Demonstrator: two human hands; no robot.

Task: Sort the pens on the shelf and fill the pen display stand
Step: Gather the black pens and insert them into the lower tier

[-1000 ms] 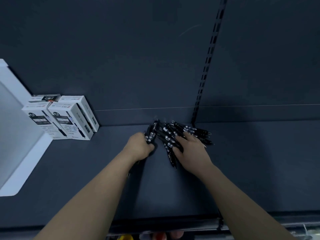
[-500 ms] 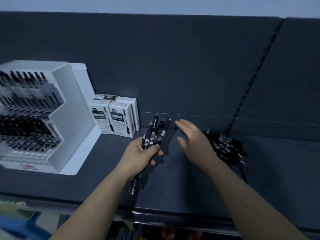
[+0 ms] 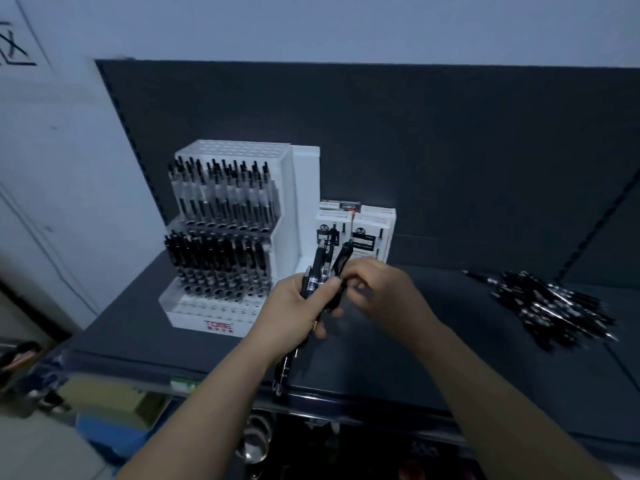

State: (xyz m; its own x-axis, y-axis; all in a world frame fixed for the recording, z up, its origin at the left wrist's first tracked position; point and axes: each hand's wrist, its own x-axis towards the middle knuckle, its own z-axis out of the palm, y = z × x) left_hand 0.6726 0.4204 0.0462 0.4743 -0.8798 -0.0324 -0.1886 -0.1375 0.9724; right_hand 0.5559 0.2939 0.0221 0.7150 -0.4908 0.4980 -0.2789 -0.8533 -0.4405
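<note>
Dim light covers the dark grey shelf (image 3: 450, 358) and its back panel (image 3: 415, 150), with a pale wall above. Just right of the white pen display stand (image 3: 304, 188), the white boxes (image 3: 375, 230) are partly hidden by a bundle of pens (image 3: 320, 268) that the left hand (image 3: 294, 313) grips, fingers wrapped round it. The right hand (image 3: 384, 292) curls its fingers at one tilted pen, but blur hides whether they pinch it. Far right of the stand lies a loose pile of pens (image 3: 554, 310), smeared and indistinct.
</note>
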